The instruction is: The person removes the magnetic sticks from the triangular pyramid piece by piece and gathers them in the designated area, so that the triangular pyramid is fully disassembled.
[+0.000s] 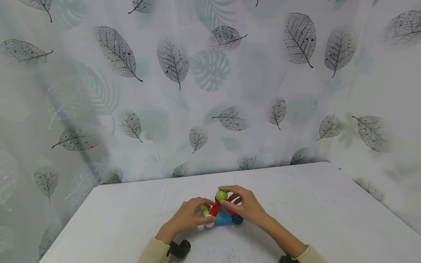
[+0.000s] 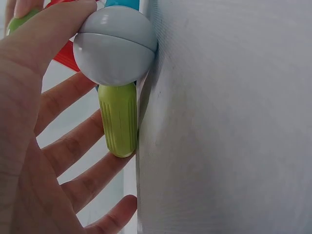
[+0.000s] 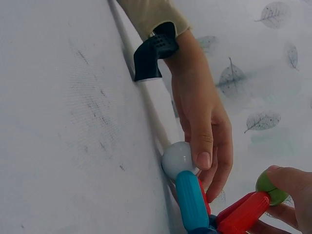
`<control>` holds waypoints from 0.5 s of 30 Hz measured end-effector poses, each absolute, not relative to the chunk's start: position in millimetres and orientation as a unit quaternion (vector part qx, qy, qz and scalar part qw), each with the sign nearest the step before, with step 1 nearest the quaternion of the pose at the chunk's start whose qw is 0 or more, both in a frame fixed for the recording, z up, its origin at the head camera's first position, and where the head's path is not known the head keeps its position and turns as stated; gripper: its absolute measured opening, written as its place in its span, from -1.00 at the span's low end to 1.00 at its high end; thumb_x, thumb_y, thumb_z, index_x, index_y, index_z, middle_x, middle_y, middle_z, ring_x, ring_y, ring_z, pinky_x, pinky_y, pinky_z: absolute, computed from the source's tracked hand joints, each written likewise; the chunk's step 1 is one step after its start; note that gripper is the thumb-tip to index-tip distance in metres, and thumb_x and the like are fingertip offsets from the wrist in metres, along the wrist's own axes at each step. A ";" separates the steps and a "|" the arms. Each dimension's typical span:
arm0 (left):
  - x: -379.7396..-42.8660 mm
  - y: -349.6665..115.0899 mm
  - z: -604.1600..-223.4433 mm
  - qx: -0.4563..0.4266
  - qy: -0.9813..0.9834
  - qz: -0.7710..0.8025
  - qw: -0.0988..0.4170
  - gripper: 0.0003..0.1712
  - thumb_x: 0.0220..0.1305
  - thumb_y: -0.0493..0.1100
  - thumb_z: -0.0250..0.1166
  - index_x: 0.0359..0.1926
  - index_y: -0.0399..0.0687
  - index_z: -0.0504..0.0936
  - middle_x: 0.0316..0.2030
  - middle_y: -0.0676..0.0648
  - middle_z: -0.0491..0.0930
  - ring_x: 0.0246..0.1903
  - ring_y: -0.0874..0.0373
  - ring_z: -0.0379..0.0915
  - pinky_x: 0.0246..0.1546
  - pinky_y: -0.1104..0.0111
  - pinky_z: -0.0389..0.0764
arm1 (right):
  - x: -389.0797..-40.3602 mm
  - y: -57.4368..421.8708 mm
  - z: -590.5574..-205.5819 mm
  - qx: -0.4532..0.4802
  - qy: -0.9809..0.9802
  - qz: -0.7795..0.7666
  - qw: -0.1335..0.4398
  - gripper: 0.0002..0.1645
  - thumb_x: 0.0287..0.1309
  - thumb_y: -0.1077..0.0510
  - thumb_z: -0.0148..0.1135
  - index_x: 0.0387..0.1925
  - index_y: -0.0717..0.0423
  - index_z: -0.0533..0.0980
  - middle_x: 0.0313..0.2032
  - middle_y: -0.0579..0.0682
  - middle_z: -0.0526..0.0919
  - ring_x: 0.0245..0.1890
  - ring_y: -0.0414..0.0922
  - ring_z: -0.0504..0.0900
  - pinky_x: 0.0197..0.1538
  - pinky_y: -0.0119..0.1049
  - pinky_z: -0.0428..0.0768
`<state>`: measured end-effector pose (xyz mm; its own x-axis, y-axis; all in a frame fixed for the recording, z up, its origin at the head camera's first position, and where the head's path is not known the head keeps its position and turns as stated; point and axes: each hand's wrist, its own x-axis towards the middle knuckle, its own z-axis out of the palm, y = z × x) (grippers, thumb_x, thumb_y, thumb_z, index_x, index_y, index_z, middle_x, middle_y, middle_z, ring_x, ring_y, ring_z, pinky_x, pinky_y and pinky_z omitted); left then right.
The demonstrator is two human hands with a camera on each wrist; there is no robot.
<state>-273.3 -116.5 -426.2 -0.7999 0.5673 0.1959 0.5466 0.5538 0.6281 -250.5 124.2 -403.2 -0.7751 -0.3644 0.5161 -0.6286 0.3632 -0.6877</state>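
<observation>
Fingers spread, a left hand thumbs a white plastic ball below the green plastic ball a right hand pinches.

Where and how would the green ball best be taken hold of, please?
Probably grip the green ball across its round middle, coming from the right, thumb and fingers on opposite sides, as the right hand does. It sits raised, with a red rod joining from below, so its upper part looks freest.
</observation>
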 end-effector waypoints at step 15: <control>-274.9 -115.6 -428.0 0.294 0.887 0.354 0.034 -0.49 0.15 0.23 0.36 0.07 0.16 0.62 -0.15 0.17 0.60 0.04 0.10 0.43 0.12 -0.17 0.33 | -256.9 138.0 -397.6 0.282 -0.831 0.457 0.144 -0.55 0.20 0.10 0.33 0.11 0.14 0.53 -0.07 0.06 0.67 -0.25 -0.17 0.65 -0.20 -0.37 0.64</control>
